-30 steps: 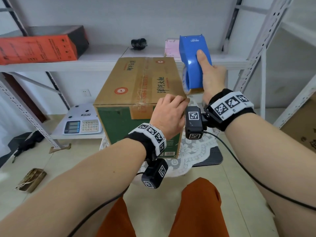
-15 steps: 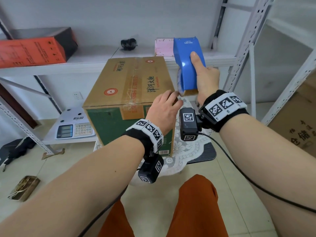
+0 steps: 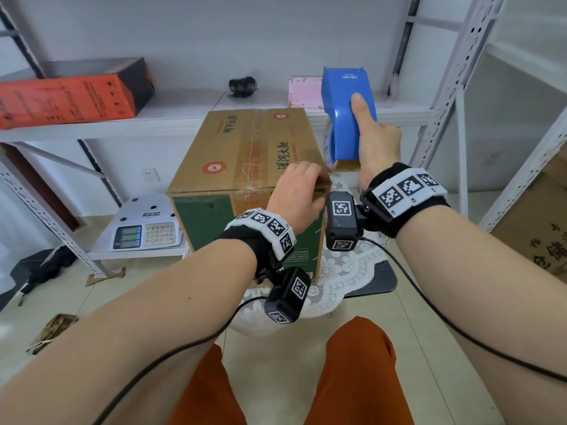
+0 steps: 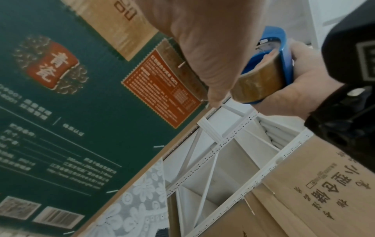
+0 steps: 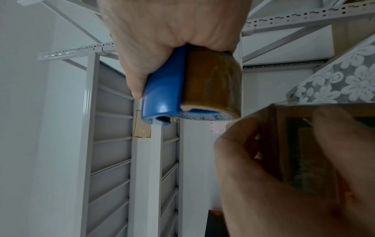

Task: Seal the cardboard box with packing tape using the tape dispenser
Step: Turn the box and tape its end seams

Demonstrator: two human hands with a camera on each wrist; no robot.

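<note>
A closed cardboard box [image 3: 245, 148], brown on top with a green front [image 4: 81, 112], stands on a lace-covered stool. Old tape runs along its top seam. My left hand [image 3: 299, 194] sits on the box's near right top corner, fingers curled over the edge and thumb down the front [image 4: 202, 40]. My right hand [image 3: 379, 148] grips the blue tape dispenser [image 3: 343, 118] upright just right of the box, thumb lying along its side. The brown tape roll [image 5: 213, 83] shows inside the dispenser [image 5: 162, 89], close above my left hand [image 5: 263, 176].
A white shelf behind the box carries a red carton [image 3: 67, 96], a pink box [image 3: 303, 92] and a small black object [image 3: 242, 85]. A weighing scale [image 3: 144, 231] lies low at the left. Metal rack uprights [image 3: 445, 87] and another cardboard carton [image 3: 537, 234] stand at the right.
Half a second ago my left fingers stretched toward the dispenser; now they curl over the box corner. The right hand and dispenser keep about the same place.
</note>
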